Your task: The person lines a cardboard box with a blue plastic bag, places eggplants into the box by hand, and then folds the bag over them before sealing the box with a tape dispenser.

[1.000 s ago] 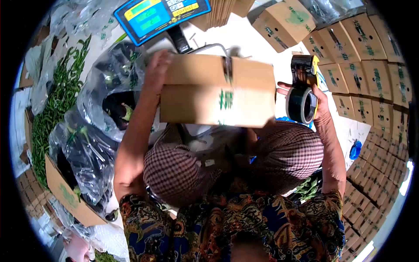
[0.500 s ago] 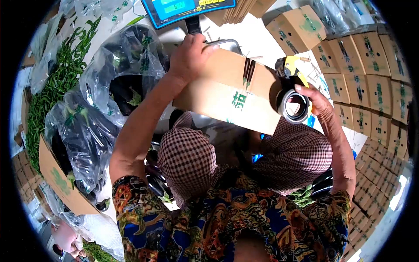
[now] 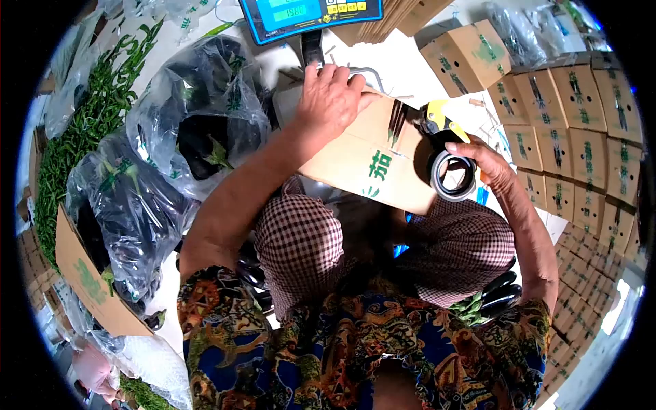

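A cardboard box (image 3: pixel 352 164) with green print and a picture of eggplants lies in front of me, above my knees. My left hand (image 3: pixel 332 102) is closed over its far left edge, the fingers bent over the rim. My right hand (image 3: pixel 482 160) is wrapped round a tape dispenser (image 3: pixel 438 117) with a yellow and black body. Its tape roll (image 3: pixel 453 176) is at the box's right end, and the dispenser's head overlaps the far right corner of the box in this view.
A blue scale (image 3: pixel 311 17) stands at the far side. To the left are plastic bags of eggplants (image 3: pixel 130 219) and a heap of green peppers (image 3: pixel 85 147). Printed boxes (image 3: pixel 557 130) are stacked on the right. A person (image 3: pixel 96 369) is at the lower left.
My left hand has shifted right along the far edge of the box, and more of the green print shows. The tape dispenser has moved slightly left. The scale's display reads differently.
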`<action>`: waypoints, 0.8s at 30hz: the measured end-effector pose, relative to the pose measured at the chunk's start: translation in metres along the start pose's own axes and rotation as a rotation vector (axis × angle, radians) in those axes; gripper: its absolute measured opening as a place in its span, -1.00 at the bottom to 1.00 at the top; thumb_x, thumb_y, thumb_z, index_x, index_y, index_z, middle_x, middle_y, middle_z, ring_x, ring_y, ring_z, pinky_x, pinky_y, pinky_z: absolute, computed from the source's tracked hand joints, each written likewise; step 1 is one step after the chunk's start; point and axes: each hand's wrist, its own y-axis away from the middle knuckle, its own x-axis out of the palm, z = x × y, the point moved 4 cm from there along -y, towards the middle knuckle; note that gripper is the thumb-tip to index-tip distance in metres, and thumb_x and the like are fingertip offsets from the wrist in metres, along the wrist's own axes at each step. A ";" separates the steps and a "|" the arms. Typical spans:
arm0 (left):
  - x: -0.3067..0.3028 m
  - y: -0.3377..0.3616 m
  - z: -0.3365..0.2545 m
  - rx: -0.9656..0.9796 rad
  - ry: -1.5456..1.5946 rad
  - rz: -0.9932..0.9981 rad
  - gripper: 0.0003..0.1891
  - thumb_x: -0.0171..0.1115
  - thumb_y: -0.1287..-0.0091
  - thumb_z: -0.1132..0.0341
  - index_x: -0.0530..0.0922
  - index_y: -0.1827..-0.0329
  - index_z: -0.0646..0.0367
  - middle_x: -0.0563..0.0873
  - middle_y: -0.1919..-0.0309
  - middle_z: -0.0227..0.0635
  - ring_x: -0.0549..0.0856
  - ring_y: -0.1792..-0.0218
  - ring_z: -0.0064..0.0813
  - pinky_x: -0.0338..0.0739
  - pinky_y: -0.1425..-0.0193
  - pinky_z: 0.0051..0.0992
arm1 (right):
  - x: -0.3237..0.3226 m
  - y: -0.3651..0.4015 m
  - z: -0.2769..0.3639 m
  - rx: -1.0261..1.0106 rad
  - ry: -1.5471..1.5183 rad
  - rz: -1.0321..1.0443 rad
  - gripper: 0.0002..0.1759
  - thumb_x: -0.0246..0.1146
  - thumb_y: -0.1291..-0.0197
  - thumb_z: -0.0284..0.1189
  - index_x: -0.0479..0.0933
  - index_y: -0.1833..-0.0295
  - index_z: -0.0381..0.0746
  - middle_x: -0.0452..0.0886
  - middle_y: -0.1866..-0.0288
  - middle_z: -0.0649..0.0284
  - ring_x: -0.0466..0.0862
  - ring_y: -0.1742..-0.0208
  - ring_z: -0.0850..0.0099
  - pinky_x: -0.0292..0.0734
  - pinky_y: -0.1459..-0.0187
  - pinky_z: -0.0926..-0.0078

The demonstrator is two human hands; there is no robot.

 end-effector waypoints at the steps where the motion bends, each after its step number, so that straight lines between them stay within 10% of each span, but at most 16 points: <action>1: 0.003 -0.003 0.000 0.008 0.028 0.042 -0.66 0.14 -0.35 -0.01 0.57 0.19 0.11 0.59 0.31 -0.27 0.54 0.17 -0.27 0.34 -0.03 -0.20 | -0.002 -0.001 -0.005 0.032 -0.006 -0.025 -0.16 0.44 -0.01 -0.13 0.36 -0.29 -0.44 0.63 0.03 0.09 0.63 0.02 0.37 0.55 -0.09 0.41; 6: 0.002 -0.013 -0.003 0.017 0.027 0.128 -0.62 0.05 -0.42 0.01 0.59 0.16 0.17 0.60 0.31 -0.24 0.52 0.20 -0.25 0.30 0.03 -0.21 | 0.005 -0.002 0.001 0.013 -0.020 -0.041 -0.24 0.44 -0.02 -0.12 0.41 -0.20 -0.42 0.61 -0.03 0.08 0.58 -0.06 0.36 0.45 -0.22 0.39; 11: 0.002 -0.011 -0.002 -0.044 0.031 0.181 -0.61 0.03 -0.44 -0.01 0.59 0.12 0.15 0.64 0.25 -0.22 0.55 0.16 -0.26 0.29 0.03 -0.20 | 0.012 0.001 0.006 0.015 -0.052 0.032 -0.32 0.44 -0.06 -0.13 0.46 -0.11 -0.44 0.67 0.15 0.12 0.68 0.18 0.40 0.65 0.06 0.44; 15: 0.005 -0.012 0.024 -0.388 0.507 0.137 -0.69 -0.01 -0.46 0.10 0.57 0.09 0.15 0.62 0.22 -0.11 0.59 0.14 -0.10 0.41 0.04 -0.16 | 0.018 0.015 0.009 -0.095 0.093 -0.057 -0.12 0.46 -0.02 -0.07 0.34 -0.26 -0.50 0.60 -0.02 0.01 0.63 -0.01 0.32 0.56 -0.09 0.42; 16: 0.004 -0.002 0.035 -0.295 0.684 -0.159 -0.70 -0.03 -0.45 0.12 0.54 0.09 0.15 0.59 0.21 -0.05 0.58 0.13 -0.03 0.46 0.02 -0.19 | 0.015 0.017 0.003 -0.065 0.149 -0.026 -0.03 0.44 -0.05 -0.04 0.24 -0.35 -0.51 0.54 -0.13 -0.04 0.57 -0.12 0.29 0.48 -0.18 0.39; 17: -0.002 -0.001 0.044 -0.322 0.528 -0.139 -0.64 -0.05 -0.47 0.05 0.54 -0.02 0.14 0.63 0.15 -0.09 0.61 0.09 -0.09 0.47 -0.06 -0.26 | 0.018 0.026 0.005 -0.099 0.212 -0.073 -0.10 0.44 -0.05 -0.02 0.30 -0.28 -0.46 0.54 -0.04 0.05 0.55 -0.04 0.34 0.48 -0.10 0.42; 19: 0.006 0.023 0.055 -0.517 1.182 0.061 -0.62 -0.02 -0.46 0.07 0.52 -0.10 0.16 0.58 -0.06 -0.16 0.54 -0.12 -0.17 0.46 -0.14 -0.27 | 0.025 0.050 0.011 -0.157 0.346 -0.171 -0.24 0.43 -0.04 0.01 0.41 -0.13 -0.36 0.55 0.13 0.24 0.52 0.12 0.44 0.47 0.07 0.48; 24: 0.019 0.048 0.066 -0.723 1.111 -0.027 -0.56 0.00 -0.46 0.02 0.49 -0.18 0.18 0.63 0.03 -0.10 0.61 -0.02 -0.24 0.47 -0.10 -0.33 | 0.061 0.072 0.031 -0.330 0.239 -0.235 -0.34 0.50 -0.05 -0.20 0.41 -0.17 -0.28 0.54 0.11 0.32 0.54 0.05 0.52 0.46 0.00 0.56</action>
